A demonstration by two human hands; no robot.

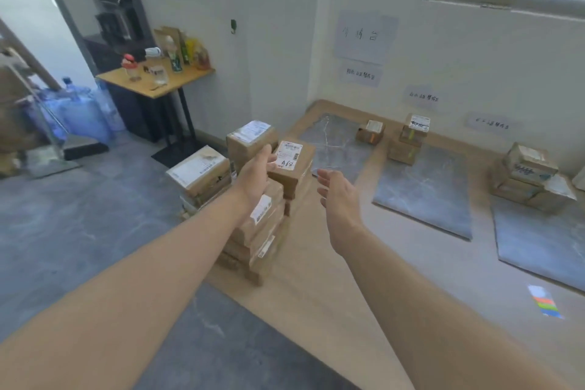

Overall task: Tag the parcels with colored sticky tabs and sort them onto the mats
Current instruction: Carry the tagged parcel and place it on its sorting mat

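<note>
My left grip (256, 168) lies spread against the left side of the A68 parcel (297, 165), which tops the stack (262, 225) left of the mats (424, 187), while my right grip (335, 190), fingers apart and touching nothing, faces its other side, probably to lift it between both.

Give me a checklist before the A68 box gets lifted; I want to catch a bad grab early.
1. Left hand on A68 parcel: ok, touching its left side.
2. Right hand on the parcel: not ok, open and apart from it.
3. Coloured tab on this parcel: cannot tell, none shows on the visible faces.
4. Sticky tabs at hand: ok, lying on the tan surface.
5. Room on left mat: ok, mostly bare.
</note>
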